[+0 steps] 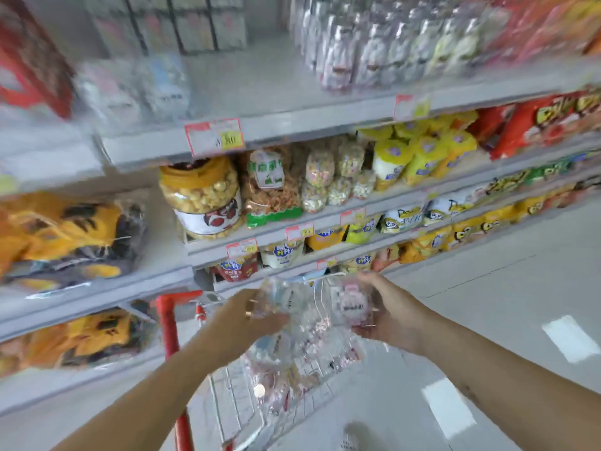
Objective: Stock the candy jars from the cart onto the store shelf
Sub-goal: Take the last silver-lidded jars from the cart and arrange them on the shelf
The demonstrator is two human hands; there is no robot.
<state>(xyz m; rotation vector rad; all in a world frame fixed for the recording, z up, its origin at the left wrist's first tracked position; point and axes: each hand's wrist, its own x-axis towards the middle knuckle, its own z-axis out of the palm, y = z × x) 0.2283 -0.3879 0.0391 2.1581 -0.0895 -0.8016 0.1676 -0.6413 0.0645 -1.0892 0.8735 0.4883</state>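
Note:
The picture is motion-blurred. My left hand (247, 315) grips a clear candy jar with a pale blue figure (283, 301) above the cart. My right hand (387, 307) grips a second clear candy jar with a pink figure (351, 302). Both jars are held side by side, just above the wire cart (240, 402) with its red frame. More clear candy jars (286, 362) lie in the cart basket below my hands. On the upper store shelf (260, 83), two similar jars (136, 89) stand at the left with bare shelf beside them.
A big popcorn jar (201, 196) and snack bags fill the shelf below. Clear bottle-shaped packs (374, 43) stand on the upper shelf at right. Orange bags (65, 236) fill the left shelves. A price tag (214, 136) hangs on the shelf edge. Grey floor lies to the right.

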